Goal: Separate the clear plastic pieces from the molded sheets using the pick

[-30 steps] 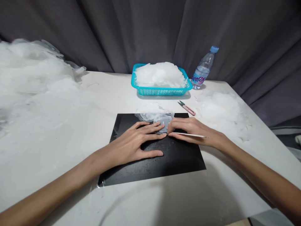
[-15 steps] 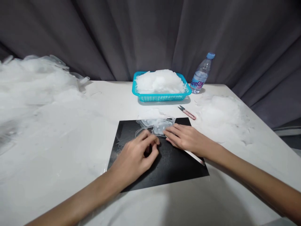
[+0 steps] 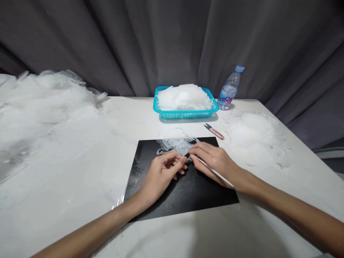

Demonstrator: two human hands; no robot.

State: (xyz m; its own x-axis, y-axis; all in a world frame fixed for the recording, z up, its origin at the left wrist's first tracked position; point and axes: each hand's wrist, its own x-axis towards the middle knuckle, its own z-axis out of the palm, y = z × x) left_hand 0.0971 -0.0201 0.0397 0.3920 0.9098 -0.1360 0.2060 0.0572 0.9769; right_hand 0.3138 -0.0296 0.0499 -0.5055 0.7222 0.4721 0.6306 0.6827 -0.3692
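On a black mat [image 3: 172, 200] my two hands nearly meet at the fingertips. My left hand [image 3: 165, 173] is closed in a pinch at the near edge of a clear, whitish plastic piece [image 3: 178, 145]; its fingertips partly hide the grip. My right hand [image 3: 215, 161] is closed round a thin white stick [image 3: 219, 174], which slants from the fingertips back towards the wrist. More translucent pieces with looped outlines overlap at the mat's far edge, just beyond the fingers.
Behind the mat a blue basket [image 3: 188, 115] holds a heap of white translucent pieces [image 3: 185, 97]. Next to it stands a water bottle [image 3: 228, 89]. Pink-handled thread snips [image 3: 214, 131] lie nearer. Large translucent piles sit at left [image 3: 45, 96] and right [image 3: 252, 138].
My left hand has closed into a pinch and come up to the right fingertips. The white stick shows more fully in my right hand. The clear pieces have shifted slightly.
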